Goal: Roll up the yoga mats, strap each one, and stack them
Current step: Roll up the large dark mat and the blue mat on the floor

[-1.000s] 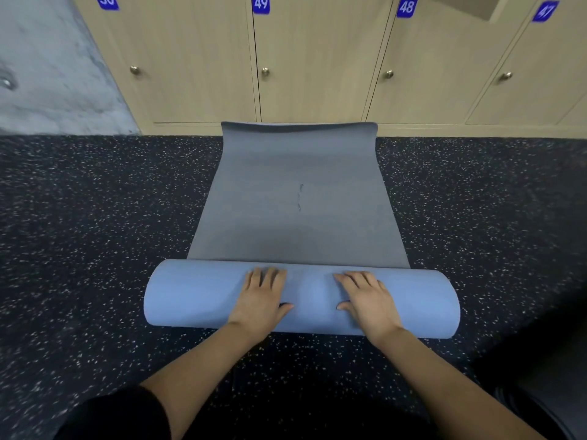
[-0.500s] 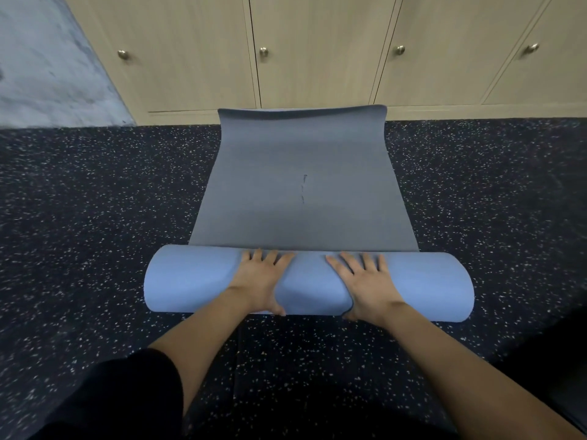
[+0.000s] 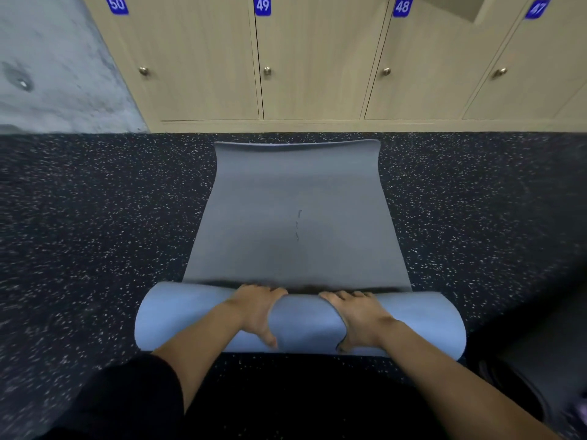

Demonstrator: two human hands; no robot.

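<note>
Both my hands are on the mat, which lies on the floor right in front of me. The near part is wound into a fat, smooth blue cylinder lying crosswise. The far part stretches flat and grey toward the lockers, its end edge curling up a little, just short of their base.

My left hand grips the roll left of centre, fingers hooked over the top to the far side, thumb down the near face. My right hand does the same right of centre, and the soft surface dents around both.

The flat grey stretch looks matte, with a thin broken dark line near its middle. The floor is black rubber, speckled white. The lockers are pale wood grain, with small round metal knobs and blue number plates reading 50, 49, 48, 47. There is a rough grey concrete wall at far left. A black sleeve covers my left upper arm.
</note>
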